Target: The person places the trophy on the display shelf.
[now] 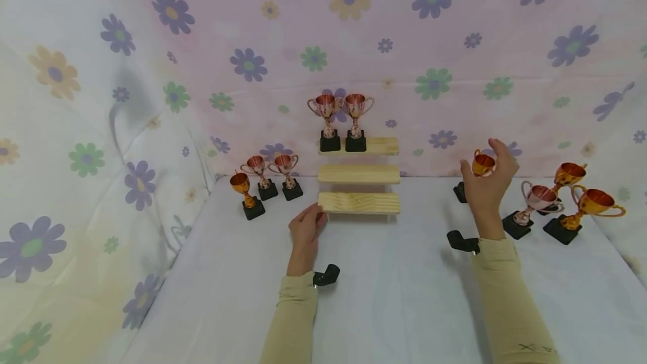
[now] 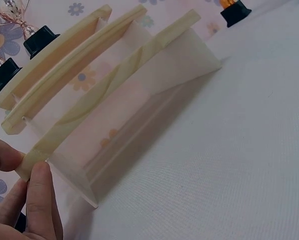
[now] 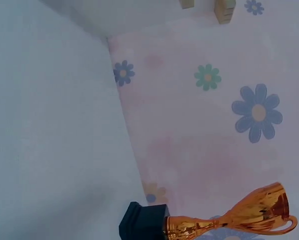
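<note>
My left hand (image 1: 305, 232) pinches the left end of the lowest board of a small three-step wooden display stand (image 1: 359, 203); in the left wrist view, thumb and fingers (image 2: 39, 195) lie on either side of that board (image 2: 104, 90). At the right, my right hand (image 1: 487, 184) is raised with thumb and fingers spread about the cup of a gold trophy (image 1: 482, 165), its stem partly hidden by the hand. In the right wrist view, this trophy (image 3: 249, 212) stands on its black base. Two rose-gold trophies (image 1: 326, 107) (image 1: 356, 107) stand on the top step's left and middle.
Left of the stand are two rose-gold trophies (image 1: 256, 166) (image 1: 285, 165) and a gold trophy (image 1: 241, 184). Beyond my right hand stand a pinkish trophy (image 1: 541, 198) and two gold trophies (image 1: 570, 174) (image 1: 596, 202). Flowered cloth (image 1: 283, 32) hangs behind the white table (image 1: 394, 296).
</note>
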`<act>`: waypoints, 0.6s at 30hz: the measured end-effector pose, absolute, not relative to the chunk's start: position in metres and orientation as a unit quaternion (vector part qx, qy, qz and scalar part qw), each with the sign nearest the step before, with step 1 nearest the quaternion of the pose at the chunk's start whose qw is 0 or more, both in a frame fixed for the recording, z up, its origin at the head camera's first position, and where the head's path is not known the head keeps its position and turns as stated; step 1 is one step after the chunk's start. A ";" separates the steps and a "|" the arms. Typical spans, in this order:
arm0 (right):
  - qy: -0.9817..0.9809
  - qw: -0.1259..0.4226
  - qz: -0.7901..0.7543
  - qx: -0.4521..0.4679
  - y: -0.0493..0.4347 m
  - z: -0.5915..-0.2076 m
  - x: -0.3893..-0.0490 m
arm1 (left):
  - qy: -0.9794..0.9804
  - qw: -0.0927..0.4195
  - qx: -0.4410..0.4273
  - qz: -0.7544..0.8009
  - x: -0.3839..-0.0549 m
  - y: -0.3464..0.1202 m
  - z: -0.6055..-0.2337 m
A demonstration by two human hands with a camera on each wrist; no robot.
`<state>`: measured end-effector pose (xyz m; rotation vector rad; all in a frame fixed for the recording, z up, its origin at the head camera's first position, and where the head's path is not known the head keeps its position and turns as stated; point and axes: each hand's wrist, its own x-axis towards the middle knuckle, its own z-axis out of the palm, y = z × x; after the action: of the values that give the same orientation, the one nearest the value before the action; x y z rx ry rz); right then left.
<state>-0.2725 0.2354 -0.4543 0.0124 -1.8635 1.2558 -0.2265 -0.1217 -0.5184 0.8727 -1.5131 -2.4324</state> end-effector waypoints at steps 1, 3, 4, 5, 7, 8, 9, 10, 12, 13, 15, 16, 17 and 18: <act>-0.747 0.433 0.504 -0.005 0.237 -0.457 -0.272 | -0.504 0.075 0.290 -0.810 -0.226 -0.122 -0.519; -0.749 0.425 0.507 -0.028 0.240 -0.462 -0.272 | -0.502 0.077 0.291 -0.811 -0.226 -0.122 -0.518; -0.750 0.418 0.511 -0.039 0.241 -0.465 -0.272 | -0.502 0.077 0.291 -0.810 -0.226 -0.122 -0.518; -0.752 0.410 0.513 -0.049 0.242 -0.468 -0.272 | -0.502 0.078 0.292 -0.810 -0.226 -0.122 -0.518; -0.752 0.392 0.524 -0.072 0.243 -0.472 -0.273 | -0.500 0.078 0.294 -0.811 -0.226 -0.122 -0.518; -0.752 0.382 0.530 -0.085 0.244 -0.475 -0.274 | -0.500 0.077 0.294 -0.811 -0.226 -0.122 -0.518; -0.749 0.372 0.539 -0.098 0.244 -0.477 -0.275 | -0.499 0.077 0.292 -0.812 -0.227 -0.122 -0.518; -0.746 0.364 0.547 -0.110 0.244 -0.479 -0.276 | -0.500 0.077 0.292 -0.812 -0.227 -0.122 -0.518; -0.732 0.353 0.568 -0.131 0.245 -0.483 -0.280 | -0.501 0.076 0.291 -0.811 -0.227 -0.121 -0.518; -0.722 0.353 0.579 -0.137 0.245 -0.485 -0.282 | -0.502 0.077 0.291 -0.811 -0.227 -0.121 -0.517; -0.695 0.364 0.604 -0.140 0.246 -0.490 -0.288 | -0.504 0.076 0.292 -0.809 -0.227 -0.120 -0.517; -0.682 0.372 0.613 -0.141 0.245 -0.491 -0.290 | -0.504 0.076 0.293 -0.809 -0.226 -0.120 -0.517; -0.669 0.380 0.623 -0.140 0.244 -0.490 -0.292 | -0.505 0.077 0.293 -0.809 -0.226 -0.120 -0.516; -0.661 0.389 0.627 -0.140 0.241 -0.489 -0.292 | -0.504 0.077 0.292 -0.809 -0.226 -0.120 -0.516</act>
<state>-0.2921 0.2413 -0.4888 -0.3556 -1.6800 1.5946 -0.2255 -0.1202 -0.5164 0.8749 -1.5113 -2.4237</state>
